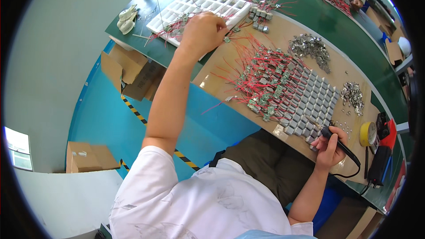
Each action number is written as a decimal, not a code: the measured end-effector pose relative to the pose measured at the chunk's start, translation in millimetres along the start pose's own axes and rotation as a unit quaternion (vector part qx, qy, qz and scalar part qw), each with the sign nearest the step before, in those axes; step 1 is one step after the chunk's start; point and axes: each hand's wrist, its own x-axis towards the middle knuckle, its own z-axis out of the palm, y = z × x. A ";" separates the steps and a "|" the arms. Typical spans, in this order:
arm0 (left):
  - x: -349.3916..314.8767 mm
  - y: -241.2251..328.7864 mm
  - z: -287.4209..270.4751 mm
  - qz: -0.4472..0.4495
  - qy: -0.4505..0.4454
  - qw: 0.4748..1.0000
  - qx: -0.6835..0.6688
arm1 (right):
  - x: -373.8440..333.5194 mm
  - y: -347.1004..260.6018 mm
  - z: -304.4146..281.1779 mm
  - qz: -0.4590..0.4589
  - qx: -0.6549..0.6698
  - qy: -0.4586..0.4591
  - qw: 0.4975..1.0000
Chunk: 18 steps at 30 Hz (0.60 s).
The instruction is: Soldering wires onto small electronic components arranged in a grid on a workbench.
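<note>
My right hand [330,149] grips a soldering iron [347,150] by its black handle. The iron's metal tip slants up and left over the near edge of a block of grey rectangular cells [312,99] set in rows. Small green circuit boards [265,77] with thin red wires lie heaped over the left part of that block. Stretched out to the far left, my left hand [203,31] has its fingers curled in at the right edge of a white compartment tray [212,2]. What lies between those fingertips is hidden; a small board [227,39] shows just below them.
Two piles of small metal pieces [310,48] [353,95] lie beyond and right of the cells. Yellow tape [367,133] and a black box [380,166] stand at the right. White gloves [127,20] rest left of the tray. Across the bench, another person's hands [356,3] work.
</note>
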 end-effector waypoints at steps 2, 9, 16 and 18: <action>0.8 11.1 11.5 -0.010 -0.073 0.994 0.081 | -1.2 0.0 -1.4 -0.005 0.009 -0.003 1.000; 0.8 17.3 41.6 0.041 -0.185 0.954 0.232 | -2.2 -3.0 -2.8 -0.020 0.012 0.002 1.000; 4.0 18.0 32.7 -0.046 -0.186 0.967 0.171 | -3.1 -1.5 -2.3 -0.012 0.019 0.006 1.000; 3.3 2.0 25.7 -0.040 -0.133 0.984 0.108 | -3.3 -2.8 -1.3 -0.012 0.020 0.005 1.000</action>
